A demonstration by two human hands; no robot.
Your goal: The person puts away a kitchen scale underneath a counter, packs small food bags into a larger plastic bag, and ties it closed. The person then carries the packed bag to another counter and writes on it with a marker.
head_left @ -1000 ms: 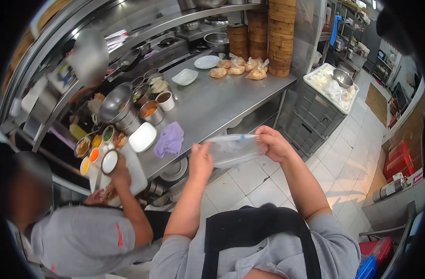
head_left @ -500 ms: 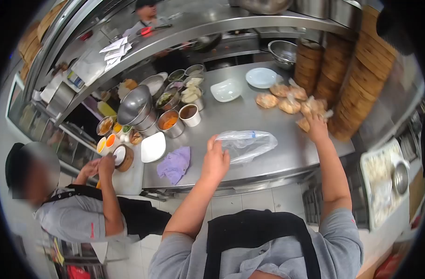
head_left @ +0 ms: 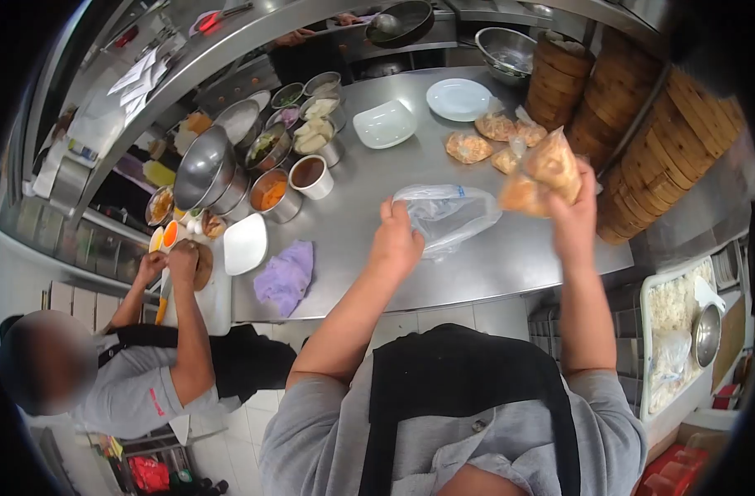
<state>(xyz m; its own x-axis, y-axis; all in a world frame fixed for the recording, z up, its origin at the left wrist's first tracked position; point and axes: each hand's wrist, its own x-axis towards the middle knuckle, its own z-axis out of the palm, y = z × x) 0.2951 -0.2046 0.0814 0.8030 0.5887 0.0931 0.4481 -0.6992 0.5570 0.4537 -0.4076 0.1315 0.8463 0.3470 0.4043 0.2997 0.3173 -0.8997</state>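
My left hand pinches the rim of a clear plastic bag, which lies with its mouth spread over the steel counter. Off to the right, my right hand is closed on what look like two small plastic bags of orange food, lifted above the counter beside the clear bag. Exactly what the food is, I cannot make out. Several similar bags of orange food sit behind them on the counter. A crumpled purple cloth lies left of my left hand.
Tall bamboo steamers stand at the right edge. A white dish and an oval plate lie at the back. Metal ingredient tubs crowd the left, where a co-worker's hands work. A white tray stands lower right.
My right hand has picked up bags of orange food from the group by the steamers and brought them up and nearer. My left hand still holds the clear bag; the view has shifted.
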